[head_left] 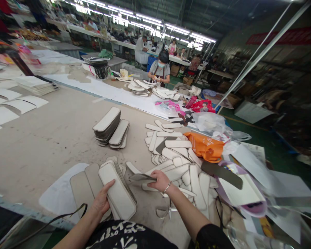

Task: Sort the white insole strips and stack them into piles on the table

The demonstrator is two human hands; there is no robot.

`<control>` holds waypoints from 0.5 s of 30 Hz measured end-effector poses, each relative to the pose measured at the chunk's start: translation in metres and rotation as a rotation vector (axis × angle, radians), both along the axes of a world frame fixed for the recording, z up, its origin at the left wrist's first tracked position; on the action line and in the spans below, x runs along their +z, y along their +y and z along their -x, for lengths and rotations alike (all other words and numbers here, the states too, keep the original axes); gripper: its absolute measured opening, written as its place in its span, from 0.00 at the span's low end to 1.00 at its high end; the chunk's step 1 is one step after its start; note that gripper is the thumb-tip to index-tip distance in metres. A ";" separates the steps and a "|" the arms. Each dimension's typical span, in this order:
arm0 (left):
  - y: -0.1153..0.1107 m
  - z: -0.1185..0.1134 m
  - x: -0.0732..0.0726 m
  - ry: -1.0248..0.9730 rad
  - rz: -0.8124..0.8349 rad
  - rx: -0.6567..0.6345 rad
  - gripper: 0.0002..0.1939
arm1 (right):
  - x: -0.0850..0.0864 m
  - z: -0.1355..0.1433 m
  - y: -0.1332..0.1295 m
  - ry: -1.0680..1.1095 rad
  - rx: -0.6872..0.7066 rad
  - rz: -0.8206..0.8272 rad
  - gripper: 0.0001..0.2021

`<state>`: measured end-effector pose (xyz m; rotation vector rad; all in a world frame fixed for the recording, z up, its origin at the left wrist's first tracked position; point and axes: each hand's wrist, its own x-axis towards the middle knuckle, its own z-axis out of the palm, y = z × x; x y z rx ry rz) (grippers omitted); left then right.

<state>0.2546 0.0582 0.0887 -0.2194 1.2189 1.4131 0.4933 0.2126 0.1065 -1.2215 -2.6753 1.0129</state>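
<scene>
Gripping the panel stack (120, 193) by its L edge, near side of table (59, 138), our L hand (103, 199) steadies it; our R hand (159, 181) pinches a grey panel (140, 177) alongside. We judge panels light, semi-stiff, poss. slippery (stack may fan); grasp long edges, approx. mid-length.

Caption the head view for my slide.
Left hand holding a stack of pale pieces, right hand holding a grey piece near a loose pile.
</scene>
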 end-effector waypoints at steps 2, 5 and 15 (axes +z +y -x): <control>-0.003 0.004 -0.002 -0.006 -0.005 0.010 0.11 | -0.009 0.005 -0.016 0.070 0.047 0.112 0.08; -0.009 0.009 -0.004 -0.004 -0.003 0.042 0.11 | -0.013 0.009 -0.022 0.073 -0.057 0.342 0.11; -0.016 0.016 -0.004 0.043 0.024 0.147 0.08 | -0.027 0.076 0.026 -0.235 -0.049 0.169 0.26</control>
